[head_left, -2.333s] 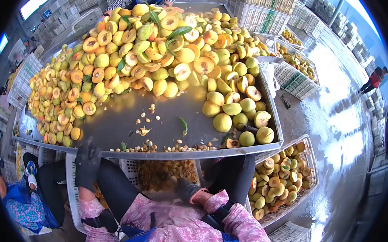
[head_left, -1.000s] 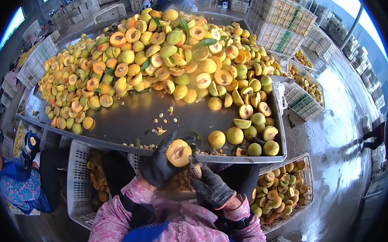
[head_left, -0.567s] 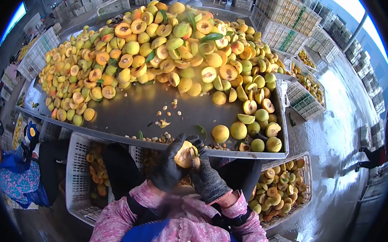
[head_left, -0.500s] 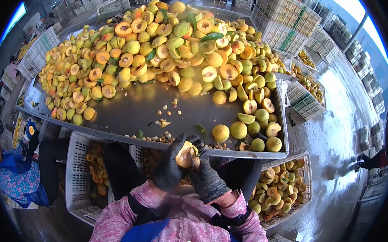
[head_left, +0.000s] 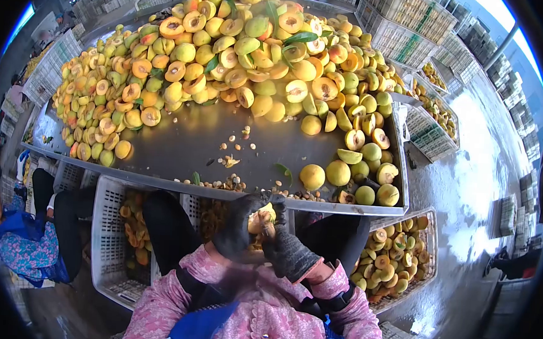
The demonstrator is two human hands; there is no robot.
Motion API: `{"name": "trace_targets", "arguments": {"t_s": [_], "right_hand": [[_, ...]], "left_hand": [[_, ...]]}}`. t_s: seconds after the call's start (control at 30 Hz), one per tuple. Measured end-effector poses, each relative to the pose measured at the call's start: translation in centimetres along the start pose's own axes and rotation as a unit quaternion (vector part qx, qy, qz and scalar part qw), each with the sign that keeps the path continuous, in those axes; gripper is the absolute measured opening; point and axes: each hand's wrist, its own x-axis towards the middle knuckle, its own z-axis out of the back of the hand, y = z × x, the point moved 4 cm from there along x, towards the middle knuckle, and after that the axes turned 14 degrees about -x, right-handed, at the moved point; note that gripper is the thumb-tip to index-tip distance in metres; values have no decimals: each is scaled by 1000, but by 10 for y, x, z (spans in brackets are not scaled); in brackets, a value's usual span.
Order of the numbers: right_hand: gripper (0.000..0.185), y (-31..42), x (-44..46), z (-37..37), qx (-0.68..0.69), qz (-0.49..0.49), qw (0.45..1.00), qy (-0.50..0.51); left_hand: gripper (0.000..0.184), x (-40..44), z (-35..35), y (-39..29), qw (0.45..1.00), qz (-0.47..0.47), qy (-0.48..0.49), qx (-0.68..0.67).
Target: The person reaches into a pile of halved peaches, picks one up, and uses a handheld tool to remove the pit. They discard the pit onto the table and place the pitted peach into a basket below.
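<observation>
A cut yellow peach (head_left: pixel 260 220) is between my two dark-gloved hands, just below the near edge of the metal table (head_left: pixel 199 144). My left hand (head_left: pixel 234 229) wraps round it from the left. My right hand (head_left: pixel 288 251) closes on its right side, with the thumb pressed against the flesh. The fingers hide much of the fruit, and whether a small tool is in the right hand cannot be made out. Peach pits (head_left: pixel 234 183) lie along the table edge in front of my hands. Beyond them rises a large heap of halved peaches (head_left: pixel 228 60).
A crate (head_left: pixel 111 247) with peach pieces stands left of my legs, and another crate of peach halves (head_left: pixel 393 255) stands on the right. A co-worker (head_left: pixel 31 243) sits at the left. Stacked crates (head_left: pixel 408 29) and wet floor (head_left: pixel 475 155) lie to the right.
The view has shifted slightly. My hands have turned the peach and closed more tightly around it, so less of its cut face shows. The co-worker's arm at the left has moved.
</observation>
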Motion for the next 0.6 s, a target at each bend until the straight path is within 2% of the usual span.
{"name": "trace_targets", "arguments": {"t_s": [0.13,0.2,0.23,0.27,0.33,0.37,0.4,0.43,0.5,0.6], "right_hand": [[23,19,-4,7,-21,116,993,-5],[22,24,1,11,57,13,998,39],[22,26,0,9,153,-110,978,88],[22,29,-3,7,245,-231,932,134],[19,43,0,12,281,-247,918,136],[17,47,0,12,299,-254,909,139],[16,46,3,10,213,-137,959,124],[15,41,4,4,124,-16,986,107],[14,37,0,-2,24,127,988,82],[15,38,-4,-2,-76,219,972,34]], "left_hand": [[26,-2,10,9,987,-38,131,86],[27,-8,10,10,995,-32,62,75],[27,-13,10,10,997,-28,27,70],[28,-18,10,14,999,-1,10,45],[29,-25,11,23,998,51,-26,-5],[29,-29,11,21,999,22,-23,39],[29,-31,11,16,996,-6,-21,83],[30,-33,12,12,991,-35,-18,127],[31,-36,14,22,991,-51,-2,122],[33,-30,14,24,993,-34,54,97]]}}
